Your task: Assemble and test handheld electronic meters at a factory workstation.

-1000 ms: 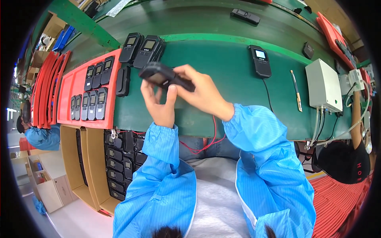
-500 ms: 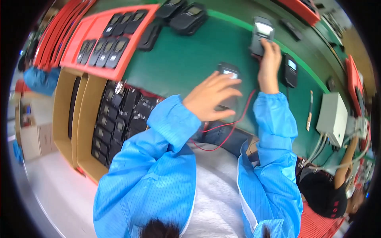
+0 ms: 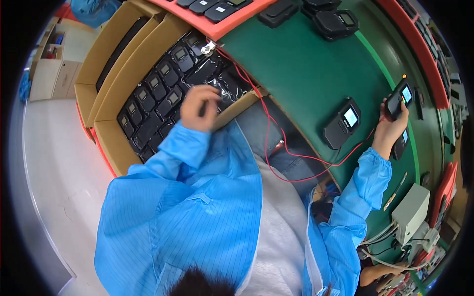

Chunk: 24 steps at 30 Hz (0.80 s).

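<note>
My right hand [image 3: 391, 127] grips a black handheld device [image 3: 399, 100] with a lit screen, above the right side of the green mat. An orange light glows at the device's upper end. Beside it on the mat, a second black device [image 3: 341, 123] lies with its screen lit. A third lit device [image 3: 400, 144] is partly hidden behind my right hand. My left hand [image 3: 200, 107], slightly blurred, hovers over a cardboard box [image 3: 112, 140] packed with similar black devices [image 3: 157, 87]. Its fingers are bent, with a gap to the thumb and nothing visible in them.
Red cables [image 3: 269, 118] loop from the box's corner across my lap to the mat [image 3: 296, 74]. A red tray [image 3: 222, 28] with devices stands at the top. More black devices [image 3: 335, 23] lie at the far edge. A pale control box [image 3: 411, 212] stands on the right.
My left hand has left the device on the mat and swung left over the box. My right hand still holds its device, now lifted and turned. The view has rotated and shifted left.
</note>
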### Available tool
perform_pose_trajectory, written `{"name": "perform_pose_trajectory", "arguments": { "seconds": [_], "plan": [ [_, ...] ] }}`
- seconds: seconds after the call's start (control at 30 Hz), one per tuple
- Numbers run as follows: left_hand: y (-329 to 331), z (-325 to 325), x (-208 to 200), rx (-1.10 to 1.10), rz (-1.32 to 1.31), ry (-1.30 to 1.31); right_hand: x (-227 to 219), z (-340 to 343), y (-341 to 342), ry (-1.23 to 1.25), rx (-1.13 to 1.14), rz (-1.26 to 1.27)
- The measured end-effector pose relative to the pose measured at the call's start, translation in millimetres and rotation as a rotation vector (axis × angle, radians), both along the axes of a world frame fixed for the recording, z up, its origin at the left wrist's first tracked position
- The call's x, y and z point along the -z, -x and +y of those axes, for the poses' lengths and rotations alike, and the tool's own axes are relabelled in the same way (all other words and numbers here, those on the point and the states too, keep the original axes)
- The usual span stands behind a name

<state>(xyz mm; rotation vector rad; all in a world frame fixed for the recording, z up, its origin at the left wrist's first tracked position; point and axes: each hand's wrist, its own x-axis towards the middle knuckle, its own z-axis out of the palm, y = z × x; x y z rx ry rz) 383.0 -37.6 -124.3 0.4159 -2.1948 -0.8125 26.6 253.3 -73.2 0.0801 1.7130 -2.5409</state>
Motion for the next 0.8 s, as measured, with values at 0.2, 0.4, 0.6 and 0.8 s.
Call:
{"name": "perform_pose_trajectory", "arguments": {
  "seconds": [0.2, 0.4, 0.6, 0.8],
  "plan": [
    [-111, -130, 80, -0.282, -0.800, 0.136, 5, -5, 2, -0.096, -0.026, 0.038],
    [-111, -144, 87, -0.339, -1.009, 0.092, 5, 5, 6, -0.147, -0.031, 0.076],
    [-173, -182, 84, -0.618, -0.545, -0.133, 17, 2, 9, -0.254, -0.078, 0.125],
    [-274, -226, 113, -1.211, -0.780, -0.097, 8, -14, -6, -0.370, -0.006, 0.150]
  ]
}}
